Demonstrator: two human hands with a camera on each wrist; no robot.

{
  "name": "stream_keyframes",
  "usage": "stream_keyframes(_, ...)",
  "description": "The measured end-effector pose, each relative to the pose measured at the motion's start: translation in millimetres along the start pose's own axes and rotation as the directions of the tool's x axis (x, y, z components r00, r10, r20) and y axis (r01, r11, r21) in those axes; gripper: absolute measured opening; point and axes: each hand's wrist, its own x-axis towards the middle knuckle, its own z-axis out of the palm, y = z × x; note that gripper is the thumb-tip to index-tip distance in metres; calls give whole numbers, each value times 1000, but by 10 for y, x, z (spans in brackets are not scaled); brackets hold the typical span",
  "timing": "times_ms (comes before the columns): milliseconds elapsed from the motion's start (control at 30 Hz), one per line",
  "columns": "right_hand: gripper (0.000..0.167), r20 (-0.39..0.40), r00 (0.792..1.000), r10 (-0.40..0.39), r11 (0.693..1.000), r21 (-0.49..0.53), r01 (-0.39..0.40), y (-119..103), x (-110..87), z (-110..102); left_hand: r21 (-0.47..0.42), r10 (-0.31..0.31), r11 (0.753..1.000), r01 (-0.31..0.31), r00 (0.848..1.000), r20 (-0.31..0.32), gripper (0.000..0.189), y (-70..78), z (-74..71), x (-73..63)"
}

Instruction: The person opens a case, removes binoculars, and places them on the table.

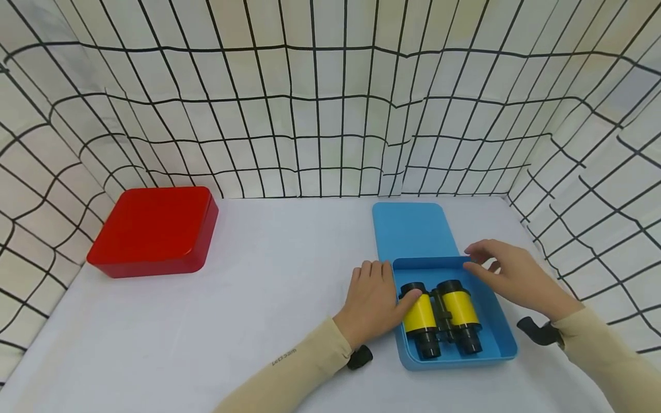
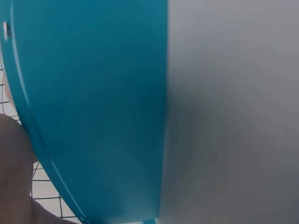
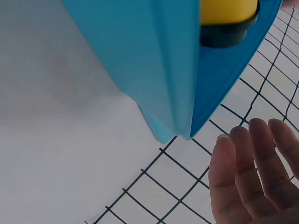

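Note:
An uncovered blue box stands at the right of the white table. Inside lie yellow and black binoculars, lenses toward the box's front and back. My left hand rests at the box's left side, fingers extended along it and thumb reaching over the rim, above the left barrel. In the left wrist view, that thumb shows at the rim. Over the box's back right corner hovers my right hand, fingers slightly bent and thumb apart, holding nothing. The right wrist view shows its fingers beside the box.
Flat behind the box, a blue lid reaches toward the back edge. A red box sits at the table's back left. Black wire mesh walls in the white table at the back and both sides.

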Motion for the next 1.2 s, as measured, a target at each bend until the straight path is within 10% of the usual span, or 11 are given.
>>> stream_keyframes(1200, 57, 78, 988, -133, 982, -125, 142, -184, -236, 281, 217, 102, 975, -52, 969, -225, 21, 44, 31, -26)
